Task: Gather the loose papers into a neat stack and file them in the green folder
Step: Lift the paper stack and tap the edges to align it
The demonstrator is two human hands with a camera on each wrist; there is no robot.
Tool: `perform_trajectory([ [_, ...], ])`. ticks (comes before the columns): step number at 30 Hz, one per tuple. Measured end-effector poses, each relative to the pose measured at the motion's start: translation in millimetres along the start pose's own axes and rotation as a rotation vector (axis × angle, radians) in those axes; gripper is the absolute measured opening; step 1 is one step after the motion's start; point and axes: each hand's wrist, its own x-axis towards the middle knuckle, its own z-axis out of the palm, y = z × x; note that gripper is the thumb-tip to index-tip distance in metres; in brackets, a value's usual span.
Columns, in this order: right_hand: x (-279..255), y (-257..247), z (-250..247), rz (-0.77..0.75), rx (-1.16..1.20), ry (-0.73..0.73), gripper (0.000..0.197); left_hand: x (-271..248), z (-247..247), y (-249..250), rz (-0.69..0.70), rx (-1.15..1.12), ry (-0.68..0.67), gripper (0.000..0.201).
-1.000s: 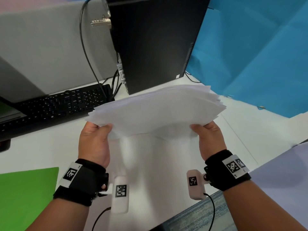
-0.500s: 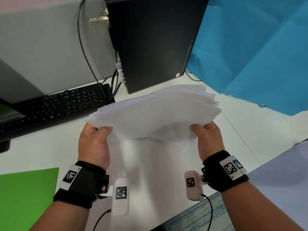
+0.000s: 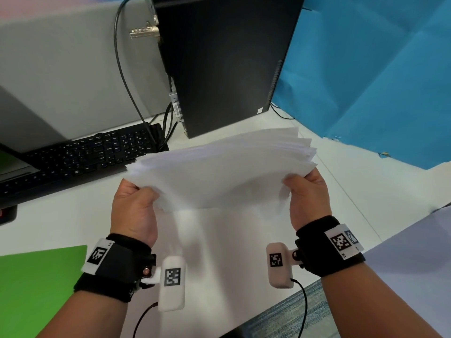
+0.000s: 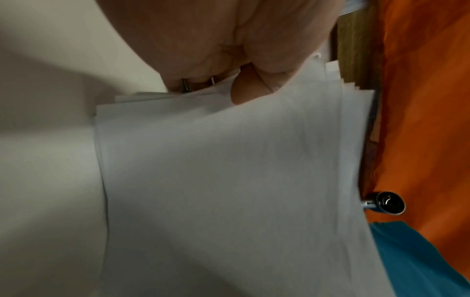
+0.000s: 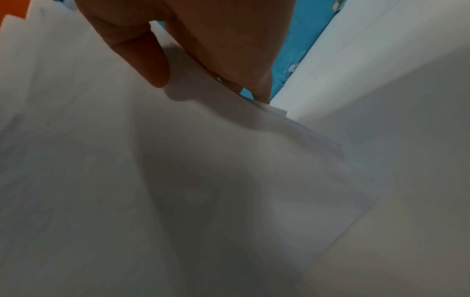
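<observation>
papers (image 3: 219,172): white, fanned, edges uneven, sagging | left hand (image 3: 133,211), right hand (image 3: 308,198): each clamped on an end

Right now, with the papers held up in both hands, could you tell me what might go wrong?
1. The papers are still fanned at the far right corner, so uneven sheets could crease going into the green folder.
2. The left hand and right hand each grip only a near corner; the sagging middle could let sheets slip out.
3. The stack hangs close to the keyboard and computer tower, so squaring it could bump them.
</observation>
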Motion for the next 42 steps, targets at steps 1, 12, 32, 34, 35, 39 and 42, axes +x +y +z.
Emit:
perform_trajectory([
  [1,-0.1,0.1,0.1,0.001,0.007,-0.006,0.042,1.0,-1.7,-0.9,-0.005,0.009,0.015,0.042],
  [12,-8.3,-17.2,1.7,-0.089,-0.200,0.026,0.024,0.0,-5.9,-0.3,0.031,0.141,0.004,0.032],
  [32,4.4,-13.5,-0.6,-0.020,-0.098,-0.019,0.052,9.1,2.7,2.1,0.038,0.115,-0.023,0.055],
  [34,3.7,-15.0,-0.9,-0.013,-0.098,-0.030,0.055,8.0,4.2,4.8,0.042,0.107,-0.037,0.056],
  [35,2.6,-15.3,-0.2,-0.010,-0.111,-0.050,0.056,6.2,6.0,5.9,0.040,0.110,-0.043,0.055],
  [39,-2.6,-12.1,2.3,-0.030,-0.231,-0.055,0.051,4.3,5.8,1.0,0.015,0.218,-0.007,0.043],
  [42,-3.8,-14.8,3.5,-0.097,-0.269,-0.057,0.033,2.2,7.0,0.9,0.030,0.208,0.021,0.030],
])
